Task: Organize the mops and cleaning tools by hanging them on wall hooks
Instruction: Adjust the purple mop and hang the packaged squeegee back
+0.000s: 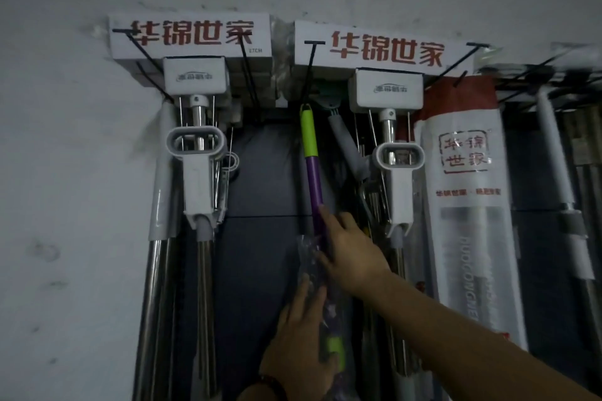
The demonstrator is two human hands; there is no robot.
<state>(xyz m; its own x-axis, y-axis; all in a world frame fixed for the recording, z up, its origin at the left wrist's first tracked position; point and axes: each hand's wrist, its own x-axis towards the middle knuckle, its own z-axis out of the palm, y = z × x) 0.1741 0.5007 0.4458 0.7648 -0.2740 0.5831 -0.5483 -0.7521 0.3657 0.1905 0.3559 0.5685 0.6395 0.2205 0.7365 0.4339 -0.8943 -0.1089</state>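
A mop handle (pixel 313 179), green at the top and purple below, hangs from a thin black wall hook (pixel 313 52) between two white mop heads. Crinkled clear plastic (pixel 308 257) wraps its lower part, and a second green section (pixel 335 347) shows further down. My right hand (pixel 353 254) reaches in from the lower right and grips the purple shaft, index finger lying up along it. My left hand (pixel 301 338) is lower, fingers spread flat against the plastic wrap just left of the shaft, a dark band on its wrist.
Two white squeeze mops with steel poles (pixel 198 172) (pixel 399 172) hang under white boxes with red lettering (pixel 190 36) (pixel 384 49). A packaged mop in a red-and-white bag (pixel 465 192) and a white pole (pixel 553 153) hang to the right. A grey brush handle (pixel 347 146) leans behind the purple mop. Bare stained wall lies to the left.
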